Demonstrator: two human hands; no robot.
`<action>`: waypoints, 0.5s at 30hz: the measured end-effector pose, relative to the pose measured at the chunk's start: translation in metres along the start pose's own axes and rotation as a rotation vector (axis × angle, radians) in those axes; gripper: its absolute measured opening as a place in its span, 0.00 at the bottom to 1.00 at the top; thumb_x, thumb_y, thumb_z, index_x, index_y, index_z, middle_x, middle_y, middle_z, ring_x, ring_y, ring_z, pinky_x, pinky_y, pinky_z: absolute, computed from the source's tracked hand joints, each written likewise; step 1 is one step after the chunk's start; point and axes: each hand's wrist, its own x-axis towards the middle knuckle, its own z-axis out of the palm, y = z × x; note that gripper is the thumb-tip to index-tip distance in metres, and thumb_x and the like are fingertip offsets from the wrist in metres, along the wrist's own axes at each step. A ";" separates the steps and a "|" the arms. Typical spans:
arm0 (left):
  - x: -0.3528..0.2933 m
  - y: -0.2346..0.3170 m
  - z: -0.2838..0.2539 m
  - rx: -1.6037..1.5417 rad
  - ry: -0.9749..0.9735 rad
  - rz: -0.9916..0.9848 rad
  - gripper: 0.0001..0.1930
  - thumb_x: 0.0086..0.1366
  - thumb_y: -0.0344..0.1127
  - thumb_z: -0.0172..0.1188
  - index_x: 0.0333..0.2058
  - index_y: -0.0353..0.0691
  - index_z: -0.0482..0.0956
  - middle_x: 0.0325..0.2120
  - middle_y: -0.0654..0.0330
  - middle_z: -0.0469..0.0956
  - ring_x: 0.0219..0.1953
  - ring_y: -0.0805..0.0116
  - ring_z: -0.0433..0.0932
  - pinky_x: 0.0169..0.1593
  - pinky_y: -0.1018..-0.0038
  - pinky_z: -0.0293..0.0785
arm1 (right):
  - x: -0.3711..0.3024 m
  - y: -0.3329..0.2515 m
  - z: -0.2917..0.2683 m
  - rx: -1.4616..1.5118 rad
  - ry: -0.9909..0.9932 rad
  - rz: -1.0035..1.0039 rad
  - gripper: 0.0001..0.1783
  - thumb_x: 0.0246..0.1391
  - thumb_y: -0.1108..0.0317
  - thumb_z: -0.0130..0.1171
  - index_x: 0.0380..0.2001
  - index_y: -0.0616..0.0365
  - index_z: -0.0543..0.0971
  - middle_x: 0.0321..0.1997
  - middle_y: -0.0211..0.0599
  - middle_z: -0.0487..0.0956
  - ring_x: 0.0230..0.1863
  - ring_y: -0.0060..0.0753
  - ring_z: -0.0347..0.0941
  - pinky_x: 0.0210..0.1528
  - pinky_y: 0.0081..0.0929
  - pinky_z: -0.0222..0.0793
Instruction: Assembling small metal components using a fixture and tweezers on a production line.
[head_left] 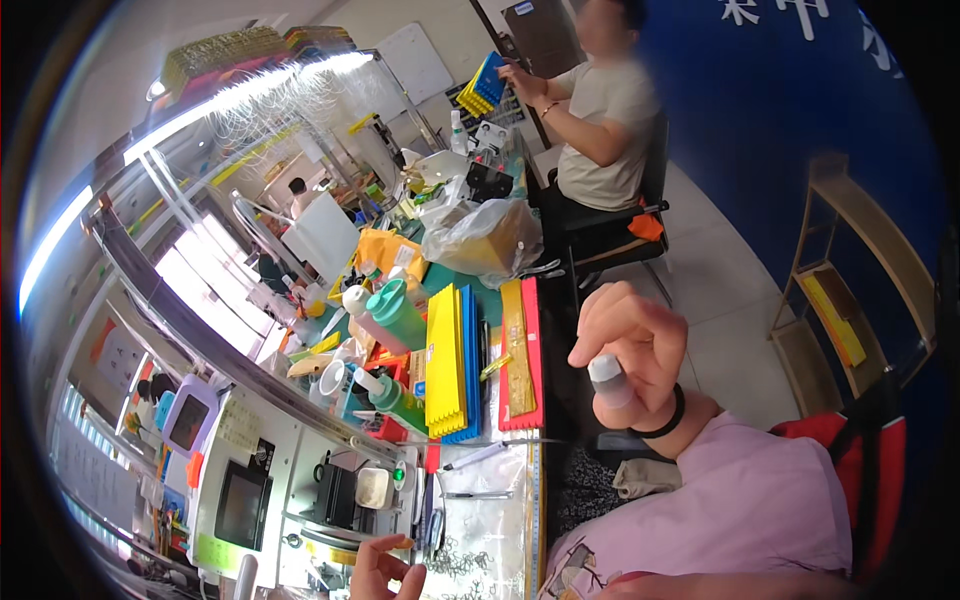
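Note:
My right hand (640, 340) is raised beyond the table's front edge, a black band on its wrist. Its fingers curl around a small clear bottle (610, 380) with a grey-white top. Low in the view, my left hand (383, 572) hovers by the white work surface (500, 520); its fingers are bent but apart, with nothing visible between them. Close to it lie a loose pile of thin dark wire pieces (465, 565) and some pens (478, 495). Yellow boards (445, 360), blue boards (470, 350) and a pink board (533, 340) with notched ends lie farther along the table.
Green bottles (398, 315) stand beside the boards. Behind them sits a clear plastic bag (485, 240) around a box. A co-worker (610, 130) sits at the far end, holding blue and yellow boards (483, 85). A lit lamp bar (250, 95) hangs overhead; a wooden rack (840, 270) stands right.

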 end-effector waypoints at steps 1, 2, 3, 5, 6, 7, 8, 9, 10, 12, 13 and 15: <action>0.001 -0.003 0.002 -0.009 0.020 -0.006 0.18 0.64 0.23 0.56 0.52 0.34 0.68 0.34 0.62 0.73 0.26 0.78 0.65 0.31 0.81 0.64 | -0.003 0.003 0.003 0.034 -0.004 0.020 0.29 0.58 0.67 0.50 0.61 0.58 0.56 0.29 0.33 0.74 0.26 0.27 0.64 0.31 0.28 0.63; 0.002 -0.007 0.003 -0.012 0.020 -0.007 0.18 0.64 0.23 0.56 0.52 0.34 0.68 0.34 0.62 0.73 0.26 0.78 0.65 0.31 0.81 0.64 | -0.007 0.004 0.006 0.065 -0.008 0.042 0.29 0.58 0.67 0.51 0.61 0.58 0.56 0.29 0.33 0.75 0.26 0.27 0.64 0.32 0.28 0.62; 0.004 -0.009 0.004 -0.005 0.007 -0.011 0.18 0.64 0.23 0.55 0.52 0.34 0.68 0.30 0.64 0.71 0.26 0.78 0.65 0.31 0.81 0.63 | -0.010 0.005 0.008 0.060 -0.009 0.040 0.29 0.58 0.67 0.51 0.61 0.58 0.56 0.29 0.33 0.75 0.26 0.27 0.64 0.32 0.28 0.62; 0.009 -0.010 0.008 -0.002 -0.007 -0.021 0.17 0.64 0.24 0.55 0.52 0.35 0.69 0.21 0.68 0.67 0.24 0.79 0.63 0.29 0.82 0.60 | -0.019 0.004 0.009 0.246 0.043 0.109 0.25 0.56 0.75 0.51 0.58 0.65 0.62 0.28 0.35 0.76 0.30 0.26 0.63 0.38 0.28 0.58; 0.013 -0.008 0.011 0.000 -0.015 -0.013 0.17 0.64 0.24 0.55 0.52 0.35 0.69 0.21 0.68 0.67 0.24 0.79 0.63 0.29 0.82 0.60 | -0.023 0.005 0.006 0.234 0.045 0.106 0.25 0.56 0.75 0.51 0.58 0.65 0.62 0.28 0.35 0.76 0.30 0.26 0.63 0.38 0.28 0.58; 0.017 -0.006 0.015 -0.036 -0.023 -0.025 0.17 0.63 0.24 0.56 0.52 0.35 0.70 0.21 0.68 0.67 0.24 0.79 0.63 0.29 0.82 0.60 | -0.028 0.005 0.002 0.253 0.036 0.130 0.24 0.57 0.75 0.51 0.57 0.65 0.63 0.27 0.34 0.76 0.30 0.26 0.63 0.37 0.28 0.58; 0.020 -0.004 0.017 -0.071 -0.031 -0.037 0.17 0.63 0.24 0.56 0.52 0.35 0.70 0.21 0.69 0.66 0.24 0.80 0.62 0.29 0.82 0.59 | -0.033 0.006 -0.003 0.271 0.028 0.155 0.23 0.57 0.74 0.51 0.57 0.65 0.63 0.27 0.34 0.76 0.30 0.26 0.64 0.37 0.27 0.59; 0.024 -0.003 0.017 -0.028 -0.063 -0.030 0.17 0.63 0.25 0.56 0.52 0.34 0.70 0.21 0.69 0.67 0.24 0.80 0.62 0.29 0.82 0.59 | -0.037 0.007 -0.009 0.244 0.031 0.178 0.21 0.58 0.75 0.50 0.55 0.65 0.65 0.26 0.33 0.76 0.27 0.24 0.64 0.35 0.27 0.58; 0.026 0.000 0.019 -0.023 -0.073 -0.026 0.17 0.63 0.25 0.56 0.52 0.34 0.70 0.21 0.69 0.67 0.24 0.80 0.62 0.29 0.82 0.59 | -0.041 0.008 -0.015 0.233 0.036 0.180 0.21 0.58 0.75 0.50 0.55 0.65 0.65 0.26 0.33 0.76 0.27 0.24 0.64 0.35 0.27 0.58; 0.028 0.007 0.025 -0.026 -0.076 -0.061 0.18 0.63 0.25 0.56 0.52 0.33 0.70 0.22 0.68 0.67 0.24 0.80 0.63 0.30 0.82 0.61 | -0.050 0.011 -0.025 0.240 0.047 0.256 0.19 0.58 0.76 0.50 0.54 0.66 0.66 0.28 0.34 0.76 0.24 0.24 0.65 0.33 0.26 0.58; 0.029 0.007 0.028 -0.045 -0.075 -0.056 0.18 0.63 0.25 0.56 0.52 0.34 0.70 0.22 0.68 0.68 0.24 0.81 0.64 0.30 0.83 0.62 | -0.053 0.012 -0.031 0.232 0.054 0.256 0.19 0.58 0.76 0.50 0.54 0.66 0.66 0.28 0.34 0.76 0.24 0.24 0.65 0.33 0.26 0.58; 0.032 0.009 0.031 -0.045 -0.096 -0.047 0.18 0.63 0.24 0.56 0.52 0.34 0.70 0.22 0.68 0.69 0.25 0.81 0.65 0.30 0.83 0.62 | -0.060 0.013 -0.041 0.238 0.071 0.292 0.18 0.59 0.77 0.49 0.53 0.67 0.66 0.32 0.36 0.76 0.23 0.23 0.67 0.31 0.24 0.61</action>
